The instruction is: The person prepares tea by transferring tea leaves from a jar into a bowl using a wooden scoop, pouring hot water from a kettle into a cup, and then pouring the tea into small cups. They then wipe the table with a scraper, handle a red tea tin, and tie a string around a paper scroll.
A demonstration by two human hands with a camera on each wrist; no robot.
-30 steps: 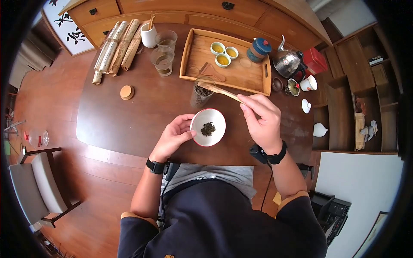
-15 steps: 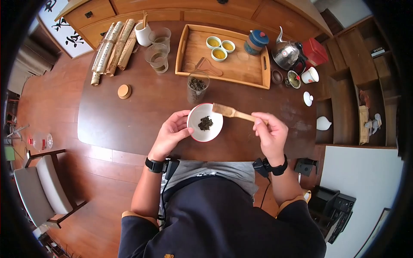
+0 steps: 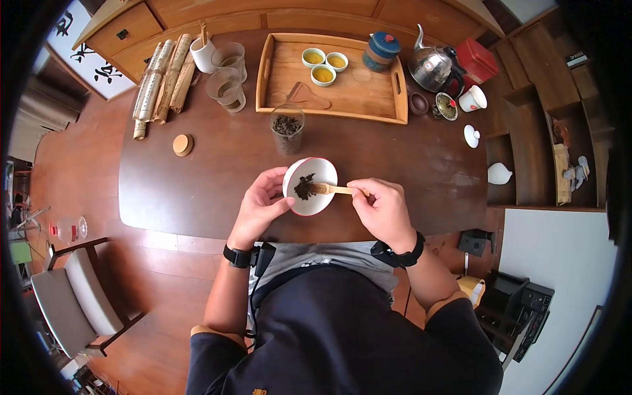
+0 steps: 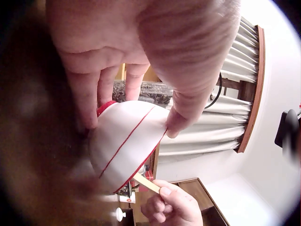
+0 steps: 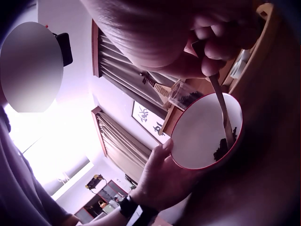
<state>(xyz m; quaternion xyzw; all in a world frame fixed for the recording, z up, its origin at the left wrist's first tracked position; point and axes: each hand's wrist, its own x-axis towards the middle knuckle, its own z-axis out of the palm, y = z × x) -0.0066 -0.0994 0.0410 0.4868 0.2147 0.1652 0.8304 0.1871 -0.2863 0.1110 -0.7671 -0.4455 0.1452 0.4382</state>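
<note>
My left hand (image 3: 258,205) grips a white bowl (image 3: 324,172) with a red rim, thumb at the rim and fingers round the far side. The bowl tilts, as the left wrist view shows with its outer wall (image 4: 129,136). Dark tea leaves (image 3: 303,187) lie inside it in a small heap. Between thumb and fingers my right hand (image 3: 385,209) pinches a wooden tea scoop (image 3: 339,189). The scoop's tip is among the leaves in the right wrist view, where its shaft (image 5: 221,101) crosses the rim. Just beyond the bowl stands a clear glass (image 3: 288,131) of dark tea leaves.
A wooden tray (image 3: 368,108) holds small tea cups (image 3: 323,75) and a blue-lidded jar (image 3: 382,51). To its right is a steel kettle (image 3: 431,69). Two glasses (image 3: 226,89), rolled bamboo scrolls (image 3: 161,79) and a round wooden lid (image 3: 183,145) are on the left.
My right hand has brought the scoop from over the glass down into the bowl. The leaves have shifted toward the bowl's left side. My left hand still holds the bowl.
</note>
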